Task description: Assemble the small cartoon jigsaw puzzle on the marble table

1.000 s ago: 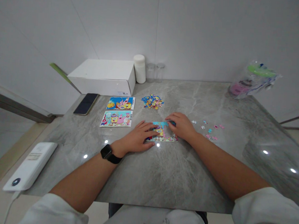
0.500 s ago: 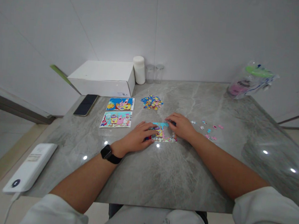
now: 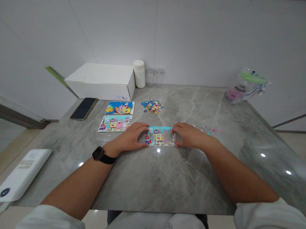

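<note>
A partly assembled jigsaw puzzle (image 3: 158,137) with cartoon characters lies flat on the table, with a grey gap right of its middle. My left hand (image 3: 131,136) grips its left end, thumb at the near corner and fingers at the far corner. At the right end, my right hand (image 3: 189,135) holds the puzzle in the same way. Several loose puzzle pieces (image 3: 213,130) lie beyond my right hand, partly hidden by it. Left of the puzzle is a picture card (image 3: 116,123) with a matching scene, and a blue picture card (image 3: 119,108) lies behind it.
A heap of puzzle pieces (image 3: 152,106) sits behind the puzzle. Along the back stand a white box (image 3: 98,81), a white bottle (image 3: 139,74) and two clear jars (image 3: 155,78). A phone (image 3: 83,108) and a white power bank (image 3: 21,174) are left; a bagged cup (image 3: 243,88) is right.
My left hand has drawn back from over the puzzle to its left end. My right hand has come down to its right end, and more of the picture shows. The view has shifted slightly.
</note>
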Demonstrator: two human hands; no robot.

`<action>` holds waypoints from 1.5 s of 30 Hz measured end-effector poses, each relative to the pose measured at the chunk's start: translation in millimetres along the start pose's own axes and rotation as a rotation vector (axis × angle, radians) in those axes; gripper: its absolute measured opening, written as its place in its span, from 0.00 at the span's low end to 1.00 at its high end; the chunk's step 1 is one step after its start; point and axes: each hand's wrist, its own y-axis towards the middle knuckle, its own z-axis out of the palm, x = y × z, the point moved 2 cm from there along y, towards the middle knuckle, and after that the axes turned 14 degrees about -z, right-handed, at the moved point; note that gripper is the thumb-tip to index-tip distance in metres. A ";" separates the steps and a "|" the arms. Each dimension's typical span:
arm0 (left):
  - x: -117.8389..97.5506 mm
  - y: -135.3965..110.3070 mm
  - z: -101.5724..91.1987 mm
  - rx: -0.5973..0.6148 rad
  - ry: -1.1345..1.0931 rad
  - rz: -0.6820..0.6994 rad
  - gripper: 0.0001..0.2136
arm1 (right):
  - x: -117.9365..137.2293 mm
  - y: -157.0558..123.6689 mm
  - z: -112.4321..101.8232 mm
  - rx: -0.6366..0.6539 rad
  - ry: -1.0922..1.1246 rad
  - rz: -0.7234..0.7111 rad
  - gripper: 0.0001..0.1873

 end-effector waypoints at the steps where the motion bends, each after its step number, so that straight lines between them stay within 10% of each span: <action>1: -0.1 0.4 0.2 -0.002 0.001 0.002 0.28 | 0.5 1.3 0.7 0.007 -0.010 0.004 0.29; 18: 7.0 3.0 6.8 -0.043 -0.011 -0.014 0.28 | -15.8 5.3 5.9 -0.084 0.042 -0.057 0.27; 30: 0.3 8.5 -3.9 -0.338 -0.150 -0.144 0.17 | -34.9 -82.1 -78.2 -0.548 -0.056 0.139 0.15; 36: -0.6 4.9 0.0 -0.418 -0.191 -0.201 0.23 | -57.4 -126.8 -44.2 -0.617 -0.018 0.403 0.10; 45: -1.6 7.1 1.2 -0.424 -0.163 -0.245 0.24 | -103.0 -142.4 31.3 -1.095 0.085 0.690 0.18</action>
